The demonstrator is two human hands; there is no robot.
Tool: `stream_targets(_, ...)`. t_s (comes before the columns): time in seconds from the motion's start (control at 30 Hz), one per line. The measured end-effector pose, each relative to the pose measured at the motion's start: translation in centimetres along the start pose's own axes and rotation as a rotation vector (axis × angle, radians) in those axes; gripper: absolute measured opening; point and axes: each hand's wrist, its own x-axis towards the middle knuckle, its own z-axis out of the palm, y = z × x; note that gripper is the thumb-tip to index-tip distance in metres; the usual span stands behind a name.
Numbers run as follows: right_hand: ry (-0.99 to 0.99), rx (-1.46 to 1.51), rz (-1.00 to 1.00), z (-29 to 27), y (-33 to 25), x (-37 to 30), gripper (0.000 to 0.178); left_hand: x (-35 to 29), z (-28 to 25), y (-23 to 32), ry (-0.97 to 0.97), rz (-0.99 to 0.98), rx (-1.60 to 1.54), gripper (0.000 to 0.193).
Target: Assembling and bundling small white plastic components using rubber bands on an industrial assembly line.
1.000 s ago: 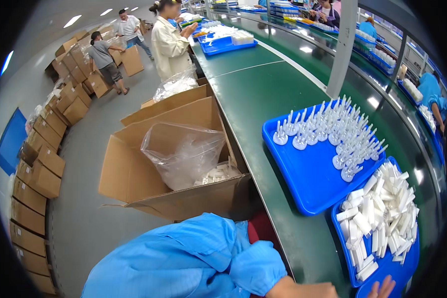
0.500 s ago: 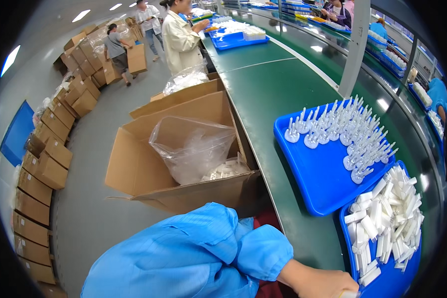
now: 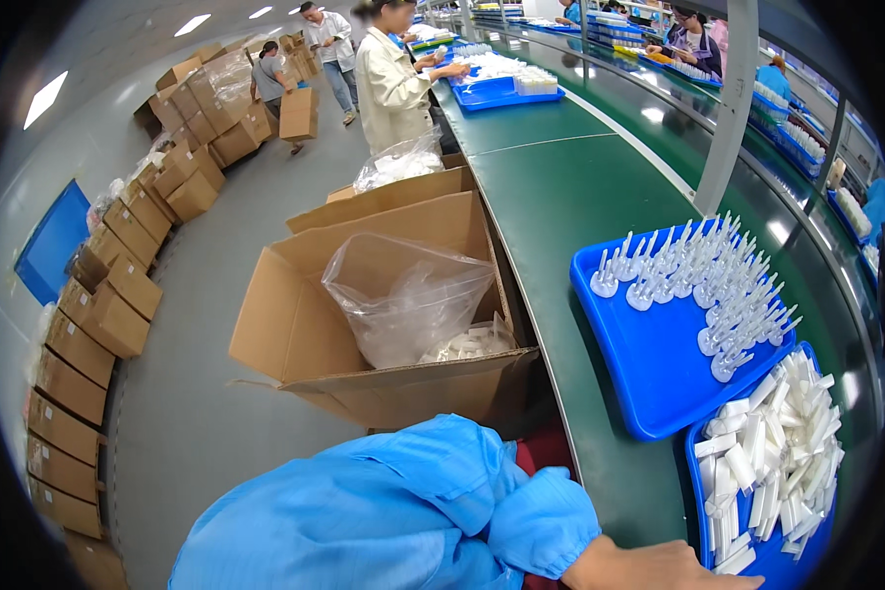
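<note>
My left hand [image 3: 654, 564] comes in at the lower edge, beyond a blue sleeve. One finger stretches right toward the near corner of a blue tray [image 3: 700, 492]; the other fingers are cut off, so whether it holds anything is hidden. Heaped in that tray are white, flat, oblong pieces [image 3: 777, 442]. Behind it, another blue tray [image 3: 649, 388] bears several translucent parts [image 3: 703, 270] with round bases and upright stems, grouped along its far and right sides. My right hand is out of the picture.
An open cardboard box [image 3: 295, 305] with a clear plastic bag [image 3: 403, 295] and white pieces stands left of the green worktop [image 3: 551, 187]. A grey post [image 3: 728, 118] rises behind the trays. A person in a cream jacket [image 3: 388, 84] works farther along; stacked cartons [image 3: 74, 364] line the left.
The view has shifted, so the trays and box sit farther right. My left hand has extended rightward; the white bit at its fingertips earlier no longer shows. A far person carrying a carton has moved.
</note>
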Motion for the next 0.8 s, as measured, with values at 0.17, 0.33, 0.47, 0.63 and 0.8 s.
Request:
stream_targets(0.17,-0.22,-0.514,0.072,-2.8,-0.6,-1.2,0.055,-1.3,-1.1,0.4,-0.271,-0.019,0.357,0.1)
stream_targets(0.33,-0.161,-0.465,0.183,-4.0,-0.9,-1.3,0.06,-0.6,0.9,-0.8,-0.077,-0.028,-0.339,0.106)
stream_targets(0.47,-0.02,-0.452,0.314,0.2,2.2,-3.7,0.033,-1.6,1.0,-2.3,-0.005,-0.715,-1.19,0.087)
stream_targets(0.63,-0.148,-0.468,0.055,1.8,1.6,-1.9,0.042,0.4,-1.2,-0.8,0.061,-1.099,-1.061,0.064)
stream_targets(0.8,-0.082,-0.41,0.107,0.2,0.7,-3.2,0.044,1.1,0.6,-0.1,-0.033,-1.106,-0.9,0.065)
